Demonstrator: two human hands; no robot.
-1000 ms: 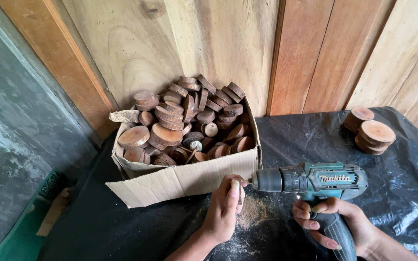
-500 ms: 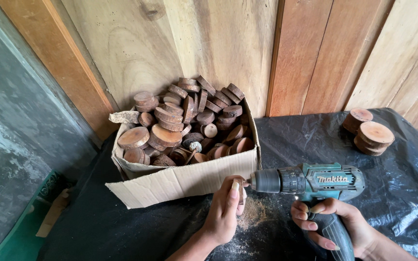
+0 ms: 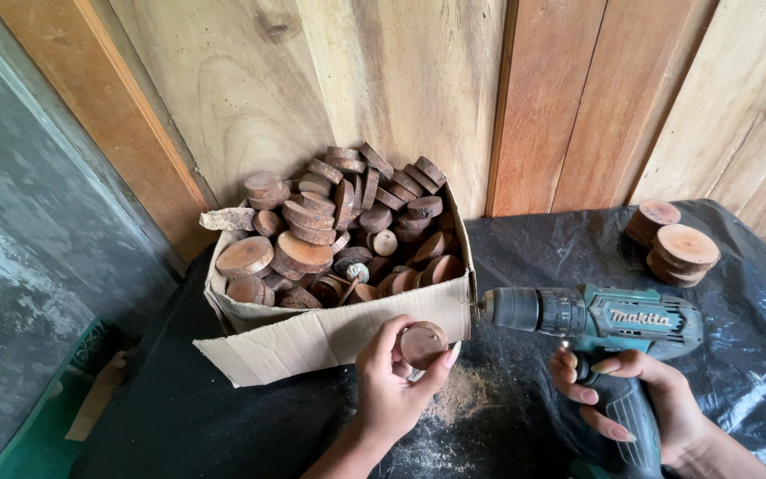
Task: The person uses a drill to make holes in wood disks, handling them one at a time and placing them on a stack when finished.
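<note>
Right now my left hand [image 3: 389,390] is closed in a pinch on a small round wood slice [image 3: 423,343], thumb and fingers curled around its rim, flat face turned up toward me, just in front of the box [image 3: 330,333] at its right corner. My right hand [image 3: 640,399] is wrapped tight around the grip of the teal drill [image 3: 596,321], which lies level and points left, its chuck close to the slice and the box corner; I cannot make out a bit, nor whether anything touches the slice. As I judge it, the step in hand is boring slices one at a time. The next move calls for a steady hold on that slice, the tool lined up on its centre, and fingers kept out of the line of the tip. Below the slice, in front of the box, lies a patch of sawdust [image 3: 454,404] on the black sheet [image 3: 525,257] covering the table. The box itself is open cardboard, its front flap folded down, heaped above the rim with more slices [image 3: 330,226] of mixed widths, bark still on. Right of the box and a little further back, well apart from it, a short stack of wider discs [image 3: 674,250] sits on the sheet. Behind the box stands a plank wall [image 3: 401,80].
</note>
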